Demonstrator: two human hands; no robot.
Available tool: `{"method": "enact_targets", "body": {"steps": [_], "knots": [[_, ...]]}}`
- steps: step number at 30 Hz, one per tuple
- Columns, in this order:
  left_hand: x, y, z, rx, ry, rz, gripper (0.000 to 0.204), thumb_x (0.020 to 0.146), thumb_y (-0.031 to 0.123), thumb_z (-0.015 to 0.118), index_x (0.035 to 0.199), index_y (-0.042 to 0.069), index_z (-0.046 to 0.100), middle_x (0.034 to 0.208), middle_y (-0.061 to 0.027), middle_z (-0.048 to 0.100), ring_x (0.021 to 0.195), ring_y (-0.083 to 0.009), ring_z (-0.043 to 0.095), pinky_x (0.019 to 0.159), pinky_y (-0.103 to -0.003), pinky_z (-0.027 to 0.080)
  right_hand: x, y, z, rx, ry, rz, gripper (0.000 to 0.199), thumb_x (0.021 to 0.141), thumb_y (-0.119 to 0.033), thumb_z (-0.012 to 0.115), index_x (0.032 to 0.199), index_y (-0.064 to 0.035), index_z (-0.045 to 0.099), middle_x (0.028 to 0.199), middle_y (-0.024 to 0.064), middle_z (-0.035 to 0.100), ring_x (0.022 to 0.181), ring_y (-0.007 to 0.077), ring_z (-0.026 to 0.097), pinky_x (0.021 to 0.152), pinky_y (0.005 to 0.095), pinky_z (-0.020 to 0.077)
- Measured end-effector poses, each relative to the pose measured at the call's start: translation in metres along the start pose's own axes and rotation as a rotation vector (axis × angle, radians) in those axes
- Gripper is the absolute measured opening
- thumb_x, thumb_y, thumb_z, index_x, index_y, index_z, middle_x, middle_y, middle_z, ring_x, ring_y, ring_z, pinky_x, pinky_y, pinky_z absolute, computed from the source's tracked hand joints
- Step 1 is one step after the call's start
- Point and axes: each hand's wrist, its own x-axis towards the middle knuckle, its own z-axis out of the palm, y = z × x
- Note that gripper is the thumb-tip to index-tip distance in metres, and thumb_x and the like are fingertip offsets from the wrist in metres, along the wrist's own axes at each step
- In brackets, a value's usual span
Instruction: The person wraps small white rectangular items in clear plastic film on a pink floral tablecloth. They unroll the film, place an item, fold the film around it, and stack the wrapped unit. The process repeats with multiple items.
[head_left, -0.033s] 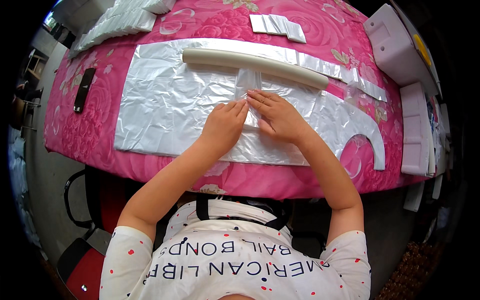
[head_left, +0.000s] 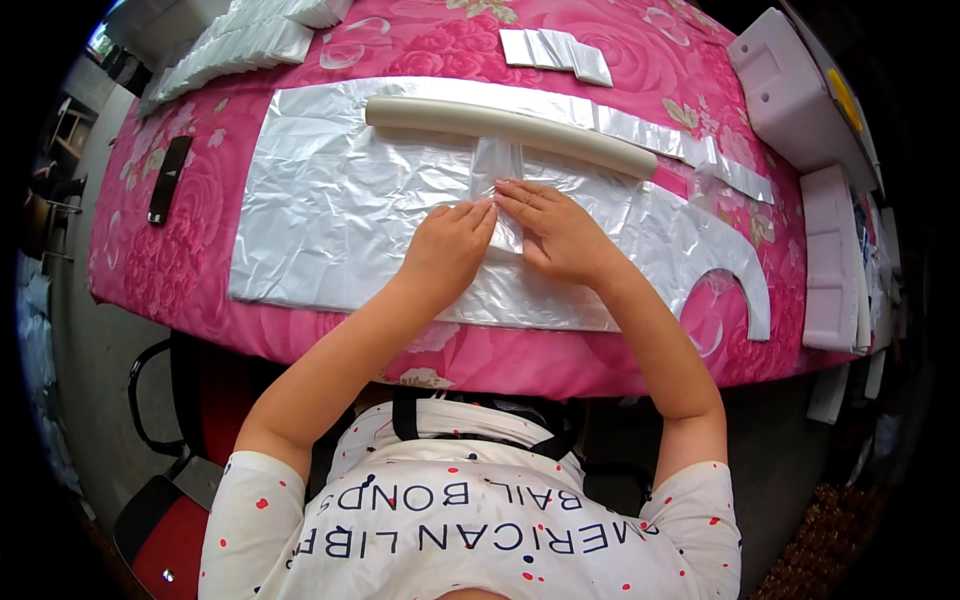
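My left hand [head_left: 448, 245] and right hand [head_left: 556, 235] touch a glossy strip [head_left: 496, 160] on crinkled film [head_left: 325, 190], smooth tube [head_left: 510, 127] on the far side; whether they grip, I can't tell.

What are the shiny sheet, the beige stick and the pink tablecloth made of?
The shiny sheet looks like thin, glossy plastic: it crinkles and glints. The beige stick looks smooth and barely shiny, perhaps plastic or cardboard. The pink tablecloth bends over the edge, so maybe printed fabric or vinyl.
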Motion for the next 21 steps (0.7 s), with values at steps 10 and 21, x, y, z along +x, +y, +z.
{"method": "enact_targets", "body": {"steps": [10, 21], "knots": [[-0.05, 0.019, -0.031, -0.275, -0.077, 0.153, 0.041, 0.064, 0.003, 0.06, 0.105, 0.001, 0.059, 0.109, -0.0117, 0.061, 0.103, -0.0224, 0.058, 0.089, -0.039, 0.045, -0.038, -0.046, 0.013, 0.128, 0.172, -0.046, 0.031, 0.062, 0.004, 0.063, 0.09, -0.0074, 0.065, 0.095, 0.0028, 0.065, 0.085, 0.021, 0.061, 0.071, 0.0312, 0.0512], [-0.026, 0.021, -0.023, -0.684, -0.076, -0.573, 0.042, 0.082, 0.013, 0.061, 0.119, -0.004, 0.05, 0.072, -0.0152, 0.064, 0.062, -0.0292, 0.062, 0.056, -0.034, 0.047, -0.021, -0.047, 0.005, 0.538, 0.112, 0.724, 0.013, 0.08, -0.016, 0.063, 0.082, -0.0037, 0.068, 0.072, 0.0085, 0.066, 0.063, 0.0216, 0.062, 0.059, 0.0287, 0.0468]]}}
